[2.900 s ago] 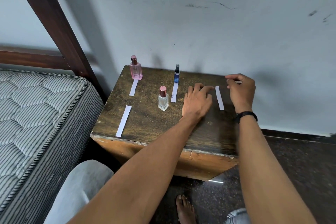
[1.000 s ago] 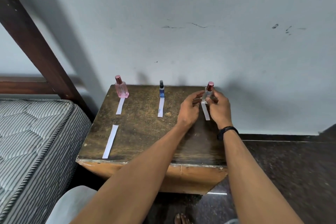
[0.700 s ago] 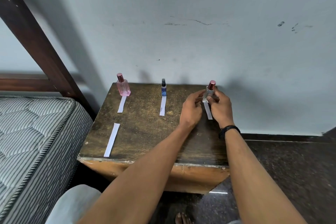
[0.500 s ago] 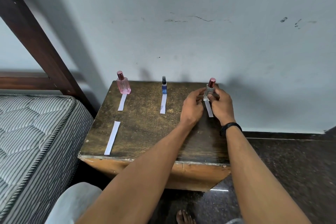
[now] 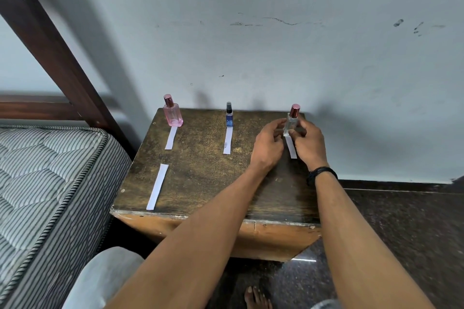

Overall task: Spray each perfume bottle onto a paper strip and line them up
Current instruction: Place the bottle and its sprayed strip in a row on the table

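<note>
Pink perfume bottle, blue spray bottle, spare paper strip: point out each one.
Pink perfume bottle (image 5: 172,118), head view, on its glass body.
Blue spray bottle (image 5: 229,119), head view, on its blue body.
Spare paper strip (image 5: 157,186), head view, at mid-length.

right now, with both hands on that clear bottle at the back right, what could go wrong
1. The clear bottle is tall and narrow and stands near the table's back right edge; a nudge from the left hand or right hand on letting go might tip it off.
2. The strip below it lies between both hands, so withdrawing could drag it askew.
</note>
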Tool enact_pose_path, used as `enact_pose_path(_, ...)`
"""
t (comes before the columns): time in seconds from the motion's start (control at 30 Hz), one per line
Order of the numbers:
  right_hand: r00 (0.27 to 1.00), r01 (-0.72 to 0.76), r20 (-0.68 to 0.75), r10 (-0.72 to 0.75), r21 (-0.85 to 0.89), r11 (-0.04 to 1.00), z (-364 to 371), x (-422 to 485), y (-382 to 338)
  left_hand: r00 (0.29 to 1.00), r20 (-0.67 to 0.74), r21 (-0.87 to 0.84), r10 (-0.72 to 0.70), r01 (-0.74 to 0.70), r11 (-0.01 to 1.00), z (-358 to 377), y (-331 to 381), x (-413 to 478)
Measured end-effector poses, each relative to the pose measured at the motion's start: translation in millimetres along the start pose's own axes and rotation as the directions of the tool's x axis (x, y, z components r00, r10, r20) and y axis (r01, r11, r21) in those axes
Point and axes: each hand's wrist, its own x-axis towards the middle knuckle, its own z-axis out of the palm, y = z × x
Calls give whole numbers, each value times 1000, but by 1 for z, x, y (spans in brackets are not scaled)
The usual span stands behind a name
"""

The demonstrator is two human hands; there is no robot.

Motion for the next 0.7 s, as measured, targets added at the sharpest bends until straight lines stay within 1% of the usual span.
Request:
enact_pose_path(0.2, 999, 19, -27, -20, -47, 999, -1, -3, -5, 1000, 19, -33, -8, 8, 999, -3, 2, -1)
enact_pose_path(0.7, 1000, -5, -29, 3, -66, 998, -2, -4, -6, 1000, 13, -34, -16, 17, 999, -4, 0, -1)
